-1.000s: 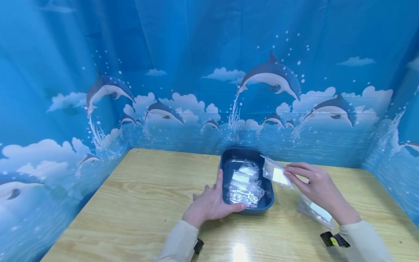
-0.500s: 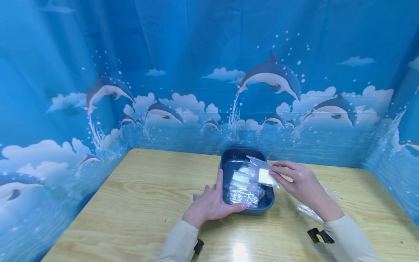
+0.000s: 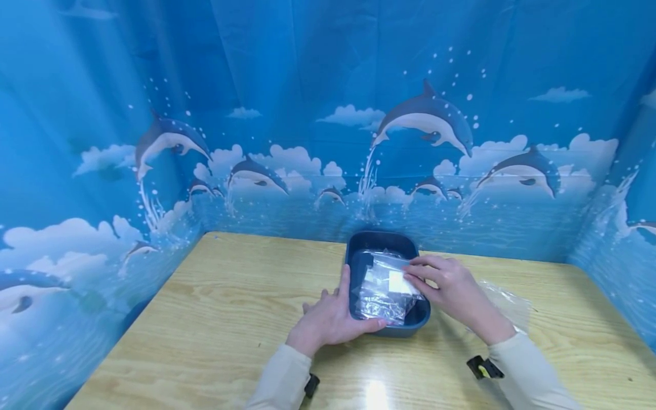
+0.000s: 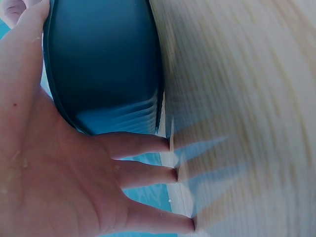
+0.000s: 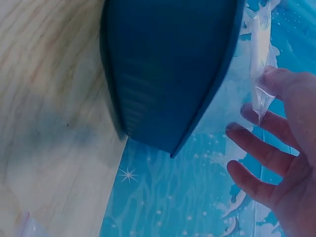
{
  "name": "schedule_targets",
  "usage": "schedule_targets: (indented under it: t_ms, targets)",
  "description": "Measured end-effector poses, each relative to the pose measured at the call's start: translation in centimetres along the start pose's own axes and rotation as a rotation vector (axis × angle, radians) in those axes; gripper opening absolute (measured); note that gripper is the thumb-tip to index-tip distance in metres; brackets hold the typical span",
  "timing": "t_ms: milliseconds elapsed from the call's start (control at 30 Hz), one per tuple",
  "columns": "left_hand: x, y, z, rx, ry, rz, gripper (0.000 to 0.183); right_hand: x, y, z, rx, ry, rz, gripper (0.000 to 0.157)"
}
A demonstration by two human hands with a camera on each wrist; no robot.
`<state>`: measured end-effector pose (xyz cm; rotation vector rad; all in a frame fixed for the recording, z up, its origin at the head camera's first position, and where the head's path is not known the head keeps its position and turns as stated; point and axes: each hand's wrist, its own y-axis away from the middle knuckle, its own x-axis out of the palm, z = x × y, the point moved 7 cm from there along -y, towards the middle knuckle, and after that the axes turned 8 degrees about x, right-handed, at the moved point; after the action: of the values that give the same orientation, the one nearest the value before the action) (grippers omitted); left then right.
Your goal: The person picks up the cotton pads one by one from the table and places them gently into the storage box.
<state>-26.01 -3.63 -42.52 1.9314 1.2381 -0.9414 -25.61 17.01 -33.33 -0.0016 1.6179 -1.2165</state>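
Note:
A dark blue plastic bin (image 3: 414,329) sits on the table with several clear zip bags (image 3: 381,307) lying inside. My left hand (image 3: 328,323) rests against its near left corner, index finger straight along the side and thumb over the near rim. In the left wrist view the other fingers (image 4: 148,180) stretch out, tips down at the tabletop. Between thumb and index finger, my right hand (image 3: 456,293) pinches a clear zip bag (image 3: 401,283) with a white patch, over the bin's right half. The right wrist view has this bag (image 5: 261,54) edge-on, above the rim.
Another clear bag (image 3: 507,304) lies on the wooden table (image 3: 246,296) right of the bin, partly hidden by my right forearm. A blue dolphin-print curtain (image 3: 307,142) hangs close behind the bin and along both sides of the table.
My right hand has carried the pinched zip bag leftward from beside the bin to over the bags inside. The left hand and the bin have stayed put.

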Motion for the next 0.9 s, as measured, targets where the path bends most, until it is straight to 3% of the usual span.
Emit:
schedule_targets:
  t_ms: [467, 900]
  targets:
    - [0.0, -0.1, 0.0, 0.002, -0.014, -0.010, 0.133, 2.0, 0.5, 0.3, 0.033, 0.014, 0.076, 0.023]
    - [0.0, -0.1, 0.1, -0.008, -0.025, 0.000, 0.132, 2.6, 0.7, 0.3, 0.076, 0.011, 0.135, 0.029]
